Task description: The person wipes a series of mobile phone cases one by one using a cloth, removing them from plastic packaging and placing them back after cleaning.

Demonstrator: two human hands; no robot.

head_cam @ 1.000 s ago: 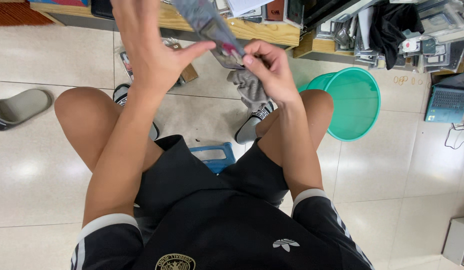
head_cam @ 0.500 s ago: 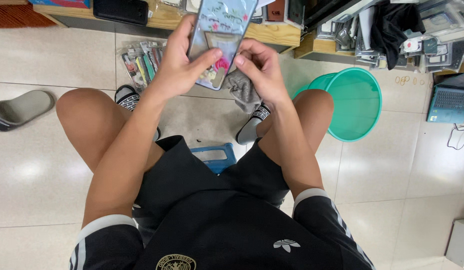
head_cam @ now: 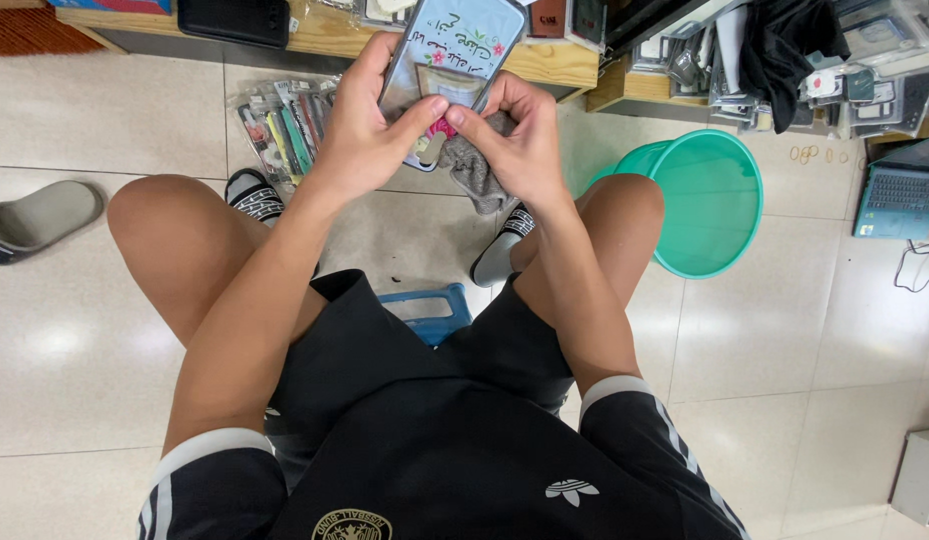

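On the floor at far left lies a grey slipper [head_cam: 35, 218]. The left hand [head_cam: 370, 125] is wrapped around the pale blue phone case [head_cam: 455, 45], thumb pressed on its lower face. The case stands above both hands, long axis running up and slightly right, away from the seated person. The right hand [head_cam: 520, 135] pinches its lower edge, fingers curled shut, a grey cloth [head_cam: 475, 165] bunched beneath. A green basin [head_cam: 710, 200] sits right.

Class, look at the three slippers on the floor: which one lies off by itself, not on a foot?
The plain grey slipper at far left; the two black-and-white striped ones are worn.
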